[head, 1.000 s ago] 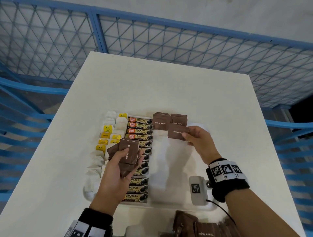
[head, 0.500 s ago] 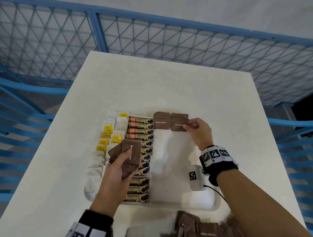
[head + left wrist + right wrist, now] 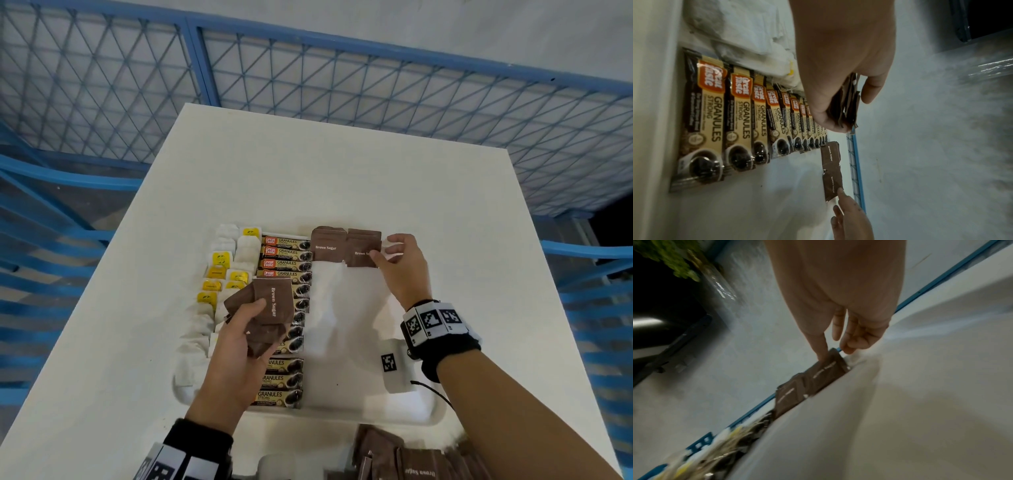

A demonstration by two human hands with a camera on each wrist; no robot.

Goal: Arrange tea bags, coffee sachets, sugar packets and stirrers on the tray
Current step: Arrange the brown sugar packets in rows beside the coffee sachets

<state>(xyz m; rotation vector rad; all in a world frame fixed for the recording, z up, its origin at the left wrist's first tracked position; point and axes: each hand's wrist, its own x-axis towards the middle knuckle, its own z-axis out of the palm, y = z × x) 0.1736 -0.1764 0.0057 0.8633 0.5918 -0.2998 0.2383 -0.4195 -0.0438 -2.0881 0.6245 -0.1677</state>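
Observation:
A white tray (image 3: 428,416) holds a column of tea bags (image 3: 222,260) at its left and a row of coffee sachets (image 3: 284,253) beside them. Two small stacks of brown sugar packets (image 3: 327,245) lie side by side at the tray's far edge. My right hand (image 3: 383,248) touches the right stack (image 3: 359,251) with a straight finger, the packet (image 3: 828,369) lying flat under the fingertip (image 3: 840,191). My left hand (image 3: 260,318) hovers over the coffee sachets (image 3: 740,113) and grips a fanned bundle of brown sugar packets (image 3: 274,303) between thumb and fingers. No stirrers are in view.
Loose brown sugar packets (image 3: 411,459) are heaped at the table's near edge. The tray's right half shows bare floor (image 3: 359,342). The white table (image 3: 342,178) stretches beyond the tray. A blue mesh fence (image 3: 342,85) surrounds it.
My right hand carried one brown sugar packet from mid-tray to the far edge and laid it on the right stack. The left hand stayed almost still with its bundle.

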